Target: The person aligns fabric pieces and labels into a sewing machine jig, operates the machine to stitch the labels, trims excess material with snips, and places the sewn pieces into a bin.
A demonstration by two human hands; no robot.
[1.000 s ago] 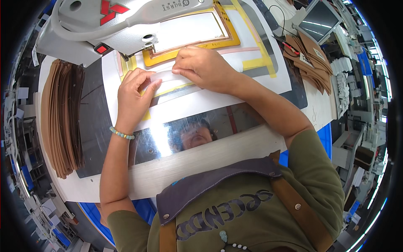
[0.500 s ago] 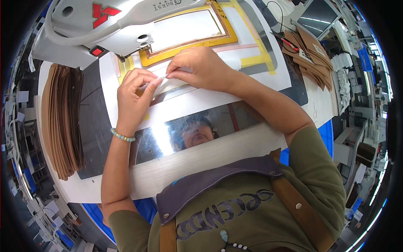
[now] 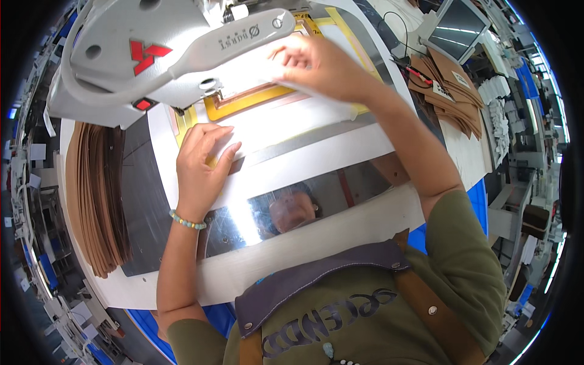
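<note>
My left hand (image 3: 201, 161) rests on a white template sheet (image 3: 304, 158) with yellow tape, just below the yellow frame (image 3: 237, 104); its thumb and index finger are apart with nothing visible between them. My right hand (image 3: 325, 73), smeared by motion, is raised over the frame near the end of a grey handle (image 3: 231, 39) on the sewing machine head (image 3: 109, 76); its fingers are curled, and what they hold, if anything, cannot be made out. The machine head covers the upper left part of the template.
Brown pieces are stacked on the left (image 3: 94, 198) and right (image 3: 459, 106). A screen (image 3: 456, 24) and red-handled tool (image 3: 418, 74) are at upper right. A reflective metal strip (image 3: 328, 201) lies along the table's front edge (image 3: 316, 237), with blue bins (image 3: 474, 204) beneath.
My hands have separated: the right moved up and right toward the handle, the left opened and sits slightly lower in view. The pale strip pinched between them earlier is no longer visible there.
</note>
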